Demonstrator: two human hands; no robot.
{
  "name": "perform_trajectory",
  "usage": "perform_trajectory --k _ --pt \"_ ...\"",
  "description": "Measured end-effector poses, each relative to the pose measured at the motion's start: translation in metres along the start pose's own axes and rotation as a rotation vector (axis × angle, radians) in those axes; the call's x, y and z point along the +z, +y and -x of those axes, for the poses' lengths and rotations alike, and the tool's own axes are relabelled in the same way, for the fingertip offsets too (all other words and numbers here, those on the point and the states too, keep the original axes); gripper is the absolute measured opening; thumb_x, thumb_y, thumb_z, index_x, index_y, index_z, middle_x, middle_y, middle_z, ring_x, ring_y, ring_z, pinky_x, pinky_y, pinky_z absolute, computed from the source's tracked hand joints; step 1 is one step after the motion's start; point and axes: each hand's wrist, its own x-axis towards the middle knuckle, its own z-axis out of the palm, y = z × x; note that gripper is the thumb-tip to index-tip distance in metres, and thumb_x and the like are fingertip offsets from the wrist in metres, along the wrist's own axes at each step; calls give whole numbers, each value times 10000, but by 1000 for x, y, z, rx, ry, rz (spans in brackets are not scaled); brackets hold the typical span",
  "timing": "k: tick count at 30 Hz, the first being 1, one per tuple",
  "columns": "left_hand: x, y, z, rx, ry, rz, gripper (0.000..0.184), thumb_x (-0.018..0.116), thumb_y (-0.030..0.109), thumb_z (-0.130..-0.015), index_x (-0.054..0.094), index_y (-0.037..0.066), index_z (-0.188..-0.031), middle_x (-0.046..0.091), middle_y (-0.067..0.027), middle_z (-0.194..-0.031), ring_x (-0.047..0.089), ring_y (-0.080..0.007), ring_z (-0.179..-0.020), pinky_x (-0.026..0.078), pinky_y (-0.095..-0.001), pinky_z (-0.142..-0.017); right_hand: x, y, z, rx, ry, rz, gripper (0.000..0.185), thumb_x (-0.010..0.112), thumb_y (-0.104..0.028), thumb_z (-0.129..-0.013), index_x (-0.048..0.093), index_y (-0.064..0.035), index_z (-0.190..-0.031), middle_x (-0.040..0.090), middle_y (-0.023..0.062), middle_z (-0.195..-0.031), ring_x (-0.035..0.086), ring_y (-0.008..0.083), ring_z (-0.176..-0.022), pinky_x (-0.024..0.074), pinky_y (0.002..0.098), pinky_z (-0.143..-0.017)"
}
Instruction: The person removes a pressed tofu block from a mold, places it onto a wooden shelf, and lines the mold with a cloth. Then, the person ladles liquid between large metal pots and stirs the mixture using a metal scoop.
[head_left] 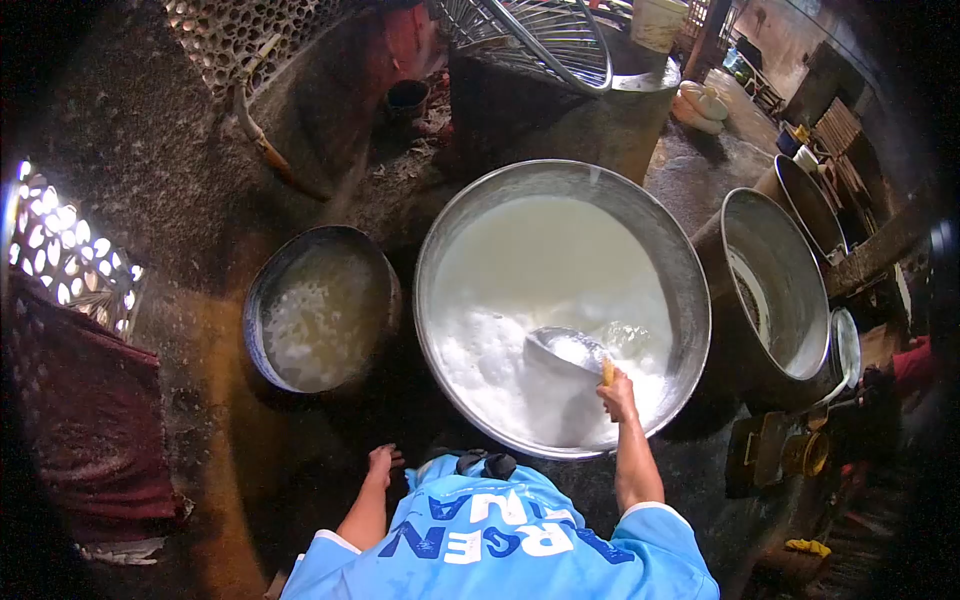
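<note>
From my feed I read blue and white letters point(461, 546) on the light-blue shirt point(480, 578), upside down: "ARGEN", then seemingly "TINA" on another line.

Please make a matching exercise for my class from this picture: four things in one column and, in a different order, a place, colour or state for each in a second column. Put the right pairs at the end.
Column one
1. Metal scoop
2. Left hand
3. Smaller round pan
4. Cloth at the left edge

Column two
A. Contains cloudy liquid with patchy white foam
B. Dark red
C. Gripped by the handle in the right hand, within the large pot
D. Empty, near the blue shirt

Right pairs
1-C
2-D
3-A
4-B
</note>
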Motion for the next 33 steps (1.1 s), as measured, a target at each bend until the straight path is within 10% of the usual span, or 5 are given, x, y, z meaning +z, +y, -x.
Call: perform_trajectory --k 10,19,25,28,33 --pt "8 67 -42 -37 -70 -66 279 476 244 -859 554 126 -1100 626 -59 -926 607 -191 -716 454 -357 -611 84 -64 71 47 -148 -70 370 601 -54 -627 507 19 -977 562 99 -604 566 179 -452 502 318 -390" --pt "-19 98 -86 -49 -90 0 287 500 270 -854 538 126 -1098 626 -73 -928 609 -193 -716 458 -355 -603 9 -212 76 -34 -300 -77 579 652 -32 -620 503 -39 -1179 583 104 -660 576 153 -462 489 293 -390" --pt "-51 75 -91 -90 -75 46 280 501 269 -855 532 129 -1096 623 -61 -930 607 -186 -700 466 -355 -601 62 -276 -34 -536 216 368 544 610 -47 -610 526 -86 -1146 625 186 -722 635 301 -589 524 370 -501" --pt "-64 58 -89 -154 -72 86 291 507 273 -857 529 126 -1107 623 -59 -936 605 -187 -695 464 -355 -601 85 -285 -67 -161 -17 340 446 640 -79 -613 552 -54 -1049 641 181 -803 643 331 -711 540 391 -618" --pt "-78 33 -83 -196 -30 110 285 511 271 -857 528 121 -1099 614 -77 -947 601 -208 -709 469 -363 -607 107 -200 -89 -128 -65 474 374 710 -128 -601 588 -20 -937 633 182 -918 608 340 -907 503 429 -777"
